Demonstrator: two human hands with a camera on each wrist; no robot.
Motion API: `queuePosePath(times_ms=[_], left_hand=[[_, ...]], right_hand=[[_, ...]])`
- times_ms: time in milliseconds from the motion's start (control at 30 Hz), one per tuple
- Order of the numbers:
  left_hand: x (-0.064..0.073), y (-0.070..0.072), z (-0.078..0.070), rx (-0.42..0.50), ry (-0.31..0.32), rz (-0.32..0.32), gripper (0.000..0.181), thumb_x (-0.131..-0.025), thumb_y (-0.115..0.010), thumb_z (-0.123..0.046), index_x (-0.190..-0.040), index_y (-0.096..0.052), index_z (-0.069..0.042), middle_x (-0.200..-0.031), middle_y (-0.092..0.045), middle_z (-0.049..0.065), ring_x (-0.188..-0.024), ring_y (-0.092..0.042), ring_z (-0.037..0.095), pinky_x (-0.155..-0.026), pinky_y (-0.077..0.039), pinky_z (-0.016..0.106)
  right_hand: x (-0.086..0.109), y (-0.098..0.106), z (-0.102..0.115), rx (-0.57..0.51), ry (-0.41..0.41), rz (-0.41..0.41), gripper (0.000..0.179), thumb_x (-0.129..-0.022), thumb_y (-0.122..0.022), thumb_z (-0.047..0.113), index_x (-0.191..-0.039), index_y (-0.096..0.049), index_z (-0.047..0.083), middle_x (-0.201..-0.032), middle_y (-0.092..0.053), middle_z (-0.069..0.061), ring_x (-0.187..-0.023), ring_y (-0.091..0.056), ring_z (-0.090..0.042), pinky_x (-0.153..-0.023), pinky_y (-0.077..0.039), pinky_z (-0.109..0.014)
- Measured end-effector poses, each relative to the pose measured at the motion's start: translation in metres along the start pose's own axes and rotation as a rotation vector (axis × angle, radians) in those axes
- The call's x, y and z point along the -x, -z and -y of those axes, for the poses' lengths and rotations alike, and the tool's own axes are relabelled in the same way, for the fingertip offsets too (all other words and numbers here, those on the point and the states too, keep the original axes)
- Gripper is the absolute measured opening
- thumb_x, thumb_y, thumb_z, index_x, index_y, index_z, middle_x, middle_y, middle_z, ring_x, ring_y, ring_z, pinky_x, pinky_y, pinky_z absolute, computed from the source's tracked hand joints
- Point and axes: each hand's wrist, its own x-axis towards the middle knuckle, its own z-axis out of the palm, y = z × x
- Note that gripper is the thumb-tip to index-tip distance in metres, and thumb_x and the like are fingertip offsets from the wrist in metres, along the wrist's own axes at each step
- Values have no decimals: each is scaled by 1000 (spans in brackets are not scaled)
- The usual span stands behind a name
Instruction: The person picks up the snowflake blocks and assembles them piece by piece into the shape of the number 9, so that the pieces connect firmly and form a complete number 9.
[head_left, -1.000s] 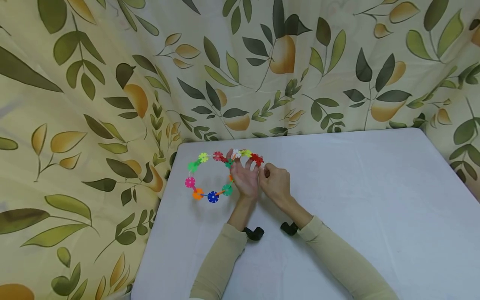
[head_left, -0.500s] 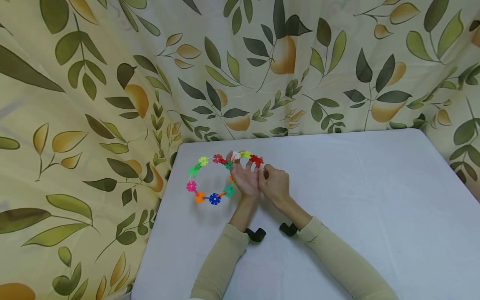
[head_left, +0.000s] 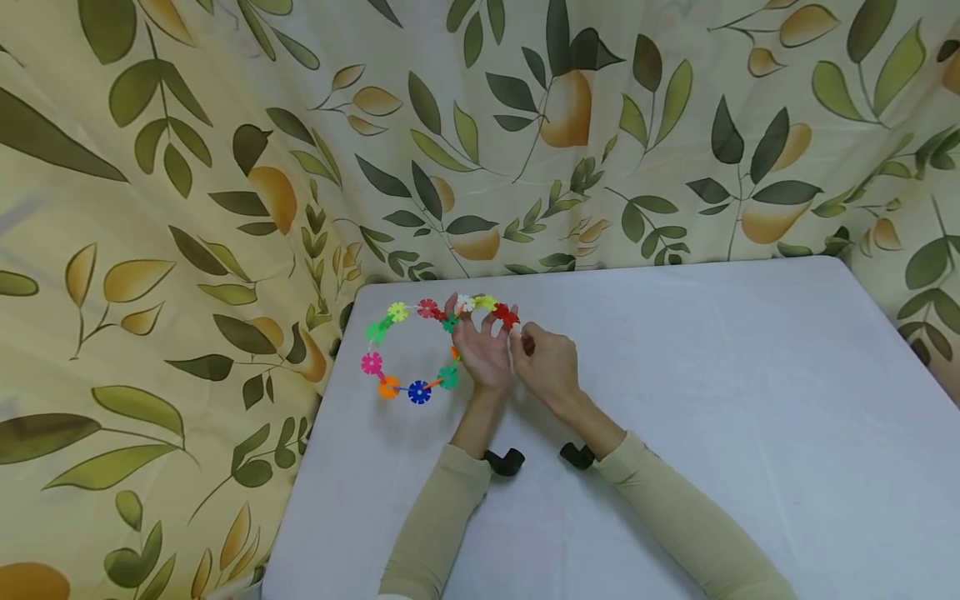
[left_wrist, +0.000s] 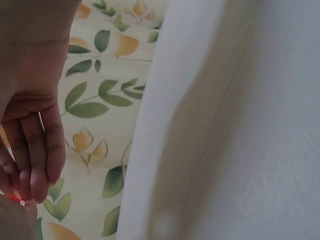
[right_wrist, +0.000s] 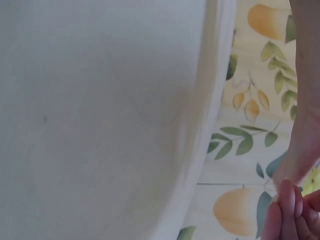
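A ring-shaped chain of colourful plastic snowflake discs [head_left: 420, 392] hangs over the table's left part in the head view. My left hand [head_left: 482, 354] has its palm toward the head camera and holds the chain's right side, where green, white and yellow discs pass by its fingers. My right hand [head_left: 551, 367] is curled beside it, thumb and forefinger pinching the chain's end just past the red discs [head_left: 506, 316]. In the left wrist view a bit of red disc [left_wrist: 18, 196] shows between the fingertips of both hands. The pinched piece is mostly hidden by the right fingers [right_wrist: 286, 205].
A white-covered table [head_left: 712, 400] lies under both hands, its far edge close beyond the chain. A leaf-and-fruit patterned curtain [head_left: 525, 192] hangs behind it and along the left. Black wrist mounts [head_left: 505, 462] sit under both wrists.
The left hand and the chain have shifted a little left and up since half a second ago, after a slight drift down and right. The right hand has barely moved and keeps its pinch.
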Motion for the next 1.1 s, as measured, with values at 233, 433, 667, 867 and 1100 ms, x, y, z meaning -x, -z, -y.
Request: queuePosePath(times_ms=[233, 433, 667, 867, 1100], left_hand=[[0, -1, 1, 16, -6, -10, 58, -102, -26, -35, -158, -26, -26, -144, -36, 10, -117, -45, 33, -110, -42, 66], [1, -2, 1, 20, -26, 1, 52, -101, -29, -34, -153, -33, -30, -151, -27, 24, -117, -46, 31, -110, -43, 65], [5, -7, 0, -2, -68, -23, 51, -100, -31, -33, -151, -34, -28, -147, -36, 20, -119, -47, 30, -111, -43, 63], [8, -10, 2, 4, -67, -23, 47, -101, -30, -31, -148, -36, -30, -143, -40, 11, -121, -46, 30, -110, -45, 57], [9, -12, 2, -16, -56, -58, 51, -100, -29, -34, -151, -32, -30, -148, -35, 15, -127, -38, 35, -113, -40, 63]], right_hand=[[1, -2, 4, 14, -18, -9, 22, -94, -70, 16, -74, -67, 8, -61, -65, -3, -50, -57, -15, -47, -46, -31], [0, -3, 6, 22, -40, -50, 25, -95, -68, 17, -72, -66, 8, -60, -65, -5, -49, -59, -18, -46, -47, -33], [-1, -5, 10, -15, -38, -64, 25, -94, -68, 13, -70, -64, 5, -59, -64, -7, -48, -59, -20, -45, -46, -34], [1, -9, 6, -21, -29, -69, 26, -92, -70, 11, -68, -63, 5, -57, -62, -7, -47, -56, -19, -44, -43, -33], [5, -14, 3, -38, -17, -73, 24, -93, -69, 11, -70, -63, 4, -58, -62, -8, -47, -56, -20, -44, -44, -33]])
